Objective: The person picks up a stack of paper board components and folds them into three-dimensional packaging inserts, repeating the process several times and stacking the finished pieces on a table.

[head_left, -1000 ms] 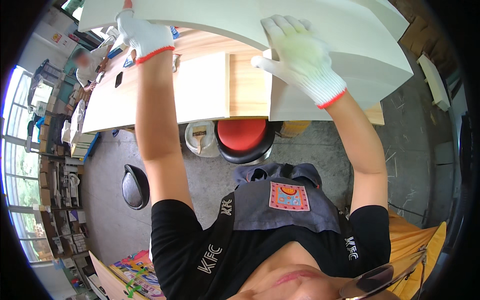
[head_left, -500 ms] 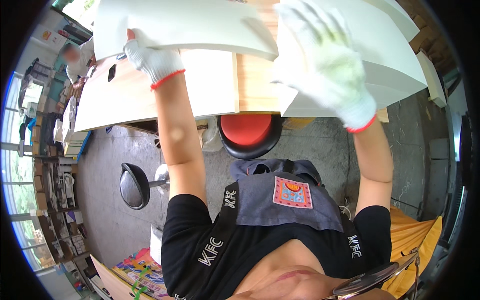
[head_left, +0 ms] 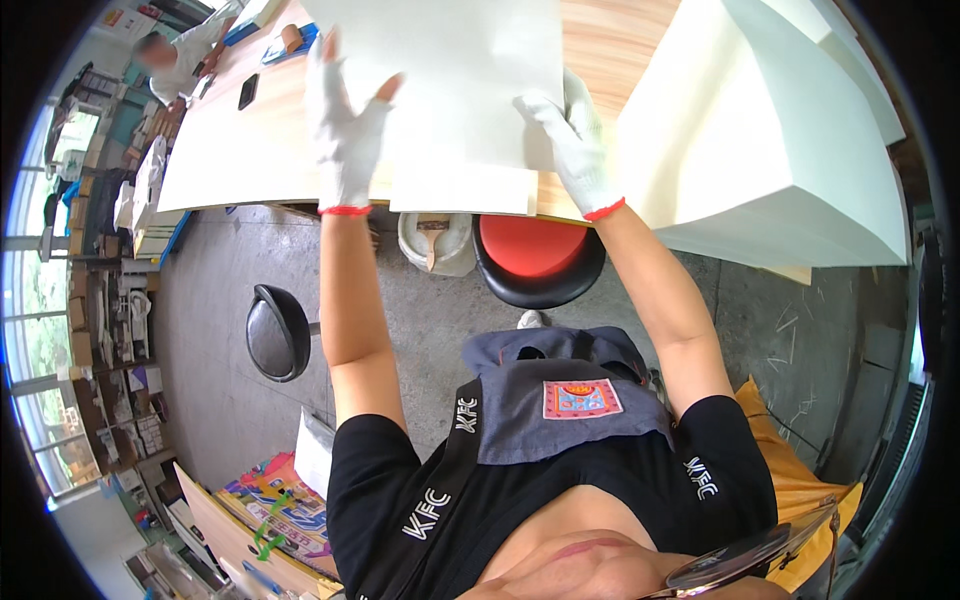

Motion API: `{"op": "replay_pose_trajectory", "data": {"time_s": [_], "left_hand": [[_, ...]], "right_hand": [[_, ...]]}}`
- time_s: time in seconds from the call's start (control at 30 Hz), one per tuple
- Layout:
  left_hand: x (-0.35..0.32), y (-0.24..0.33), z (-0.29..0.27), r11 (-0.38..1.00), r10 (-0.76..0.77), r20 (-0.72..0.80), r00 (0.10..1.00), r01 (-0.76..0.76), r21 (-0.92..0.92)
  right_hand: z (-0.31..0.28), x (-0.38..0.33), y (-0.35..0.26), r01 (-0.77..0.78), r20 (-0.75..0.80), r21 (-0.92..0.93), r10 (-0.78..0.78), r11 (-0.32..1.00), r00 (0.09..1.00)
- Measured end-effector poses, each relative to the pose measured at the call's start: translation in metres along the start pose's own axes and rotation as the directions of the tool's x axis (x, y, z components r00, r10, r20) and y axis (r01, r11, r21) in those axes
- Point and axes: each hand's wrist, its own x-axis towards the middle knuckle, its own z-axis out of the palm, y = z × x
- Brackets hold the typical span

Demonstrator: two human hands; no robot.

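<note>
A large white sheet (head_left: 455,80) lies over the table between my hands, with a strip of another white sheet (head_left: 495,190) showing beneath its near edge. My left hand (head_left: 350,135), in a white knit glove with a red cuff and bare thumb and index fingertips, is spread at the sheet's left edge. Opposite it, my right hand (head_left: 575,140), gloved too, touches the right edge. Its thumb side reaches over the sheet while the other fingers stretch along the edge. Neither hand is closed round the sheet.
Large white curved sheets (head_left: 720,140) stand stacked on the right of the wood-grain table (head_left: 240,150). A phone (head_left: 248,92) and a seated person (head_left: 185,60) are at the far left. Below the edge are a bucket with a brush (head_left: 432,240), a red-topped stool (head_left: 530,245) and a black stool (head_left: 278,335).
The white sheet, tilted and raised before, now lies lower between my hands. My right hand has come left from the stacked sheets to its edge; my left hand has opened and shifted right.
</note>
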Motion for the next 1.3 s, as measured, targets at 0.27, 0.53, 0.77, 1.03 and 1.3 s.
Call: {"op": "replay_pose_trajectory", "data": {"time_s": [0.27, 0.53, 0.77, 1.03, 1.3], "left_hand": [[-0.143, -0.155, 0.046, 0.806, -0.591, 0.340, 0.732, 0.551, 0.215], [-0.177, -0.140, 0.011, 0.883, -0.461, 0.604, 0.649, 0.272, 0.382], [-0.168, -0.157, 0.015, 0.888, -0.458, 0.646, 0.610, 0.282, 0.363], [-0.168, -0.163, 0.014, 0.906, -0.421, 0.674, 0.607, 0.306, 0.291], [-0.163, -0.161, 0.012, 0.912, -0.408, 0.696, 0.590, 0.233, 0.337]], "right_hand": [[-0.086, 0.001, 0.224, -0.272, -0.066, -0.648, 0.304, 0.711, 0.951], [-0.054, -0.040, 0.116, 0.111, 0.150, -0.988, 0.573, 0.103, 0.806], [-0.056, -0.072, 0.144, 0.316, 0.292, -0.949, 0.399, 0.008, 0.869], [-0.069, -0.089, 0.166, 0.314, 0.324, -0.946, 0.338, 0.085, 0.884], [-0.057, -0.069, 0.131, 0.251, 0.326, -0.944, 0.478, 0.216, 0.816]]}}
